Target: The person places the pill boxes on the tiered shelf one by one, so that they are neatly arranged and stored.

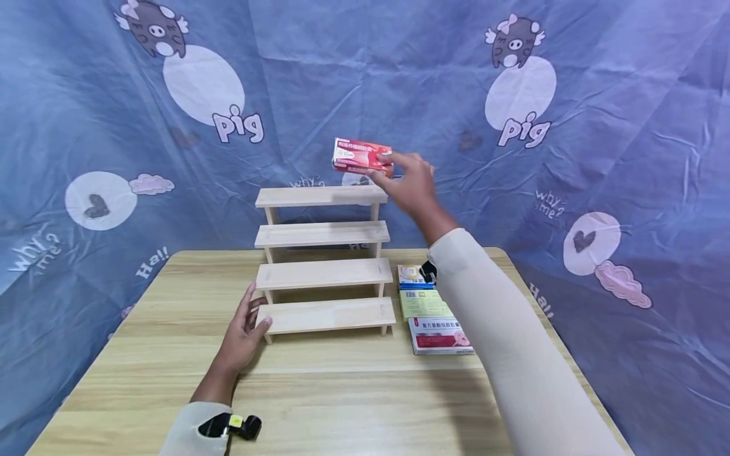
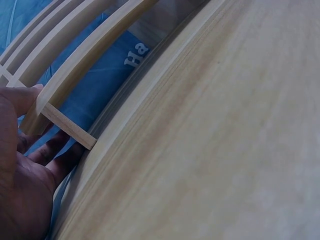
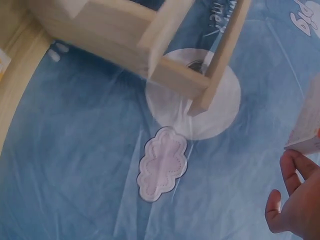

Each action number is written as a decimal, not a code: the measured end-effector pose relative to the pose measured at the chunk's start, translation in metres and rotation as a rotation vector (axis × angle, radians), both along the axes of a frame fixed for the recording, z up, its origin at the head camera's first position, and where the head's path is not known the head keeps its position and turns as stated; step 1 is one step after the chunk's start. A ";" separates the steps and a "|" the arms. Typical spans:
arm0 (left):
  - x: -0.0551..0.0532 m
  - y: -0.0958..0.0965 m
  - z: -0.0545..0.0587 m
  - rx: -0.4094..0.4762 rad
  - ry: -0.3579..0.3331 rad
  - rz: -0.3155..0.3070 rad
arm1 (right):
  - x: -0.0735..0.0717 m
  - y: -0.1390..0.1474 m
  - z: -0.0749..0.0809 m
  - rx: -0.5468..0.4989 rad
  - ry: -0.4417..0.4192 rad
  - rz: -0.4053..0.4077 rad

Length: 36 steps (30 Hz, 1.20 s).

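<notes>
My right hand (image 1: 413,185) holds a red and white medicine box (image 1: 352,155) above the top step of a four-tier wooden display stand (image 1: 322,273), pinching its right end between thumb and fingers. In the right wrist view only part of the box (image 3: 306,122) shows at the right edge, over the fingers. My left hand (image 1: 241,339) grips the left end of the stand's lowest step, thumb on top. Seen from the left wrist, its other fingers (image 2: 62,159) curl beneath that step, beside the short leg (image 2: 70,127).
Several medicine boxes lie right of the stand: a blue and white one (image 1: 412,275), a green-yellow one (image 1: 424,304) and a white and red one (image 1: 436,335). My right sleeve covers part of them. A blue printed cloth (image 1: 376,76) hangs behind the wooden table (image 1: 319,405).
</notes>
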<state>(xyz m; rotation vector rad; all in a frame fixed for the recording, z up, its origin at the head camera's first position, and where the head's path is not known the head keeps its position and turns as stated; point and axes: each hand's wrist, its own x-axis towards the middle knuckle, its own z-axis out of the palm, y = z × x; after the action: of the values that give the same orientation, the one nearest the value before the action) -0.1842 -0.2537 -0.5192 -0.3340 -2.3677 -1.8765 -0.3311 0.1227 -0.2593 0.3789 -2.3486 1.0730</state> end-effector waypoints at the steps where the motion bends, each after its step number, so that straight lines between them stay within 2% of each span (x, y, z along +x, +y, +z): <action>1: 0.000 0.000 0.000 0.001 0.000 0.001 | -0.002 -0.003 0.000 -0.015 -0.019 0.001; 6: 0.000 -0.001 -0.002 -0.008 0.006 0.002 | -0.014 -0.018 -0.004 -0.125 -0.118 -0.004; 10: 0.000 -0.003 -0.003 -0.010 0.016 0.004 | -0.022 -0.038 -0.013 -0.125 -0.175 -0.006; 14: 0.000 -0.003 -0.002 -0.001 0.020 0.004 | -0.026 -0.060 -0.019 -0.119 -0.182 0.008; 21: -0.001 -0.005 -0.004 -0.014 0.001 -0.003 | -0.029 -0.097 -0.027 -0.172 -0.175 0.074; 27: -0.002 -0.003 -0.004 0.001 -0.011 0.021 | -0.031 -0.118 -0.036 -0.061 -0.147 0.045; 31: -0.003 -0.001 -0.003 0.005 -0.014 0.010 | -0.030 -0.127 -0.043 0.008 -0.129 0.002; 36: -0.002 -0.001 -0.004 -0.026 -0.010 0.018 | -0.030 -0.132 -0.052 0.093 -0.125 -0.012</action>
<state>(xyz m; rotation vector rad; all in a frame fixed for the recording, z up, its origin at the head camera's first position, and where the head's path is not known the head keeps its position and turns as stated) -0.1861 -0.2547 -0.5234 -0.3060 -2.3957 -1.8451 -0.3616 -0.0091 -0.3114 0.3403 -2.5149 1.0111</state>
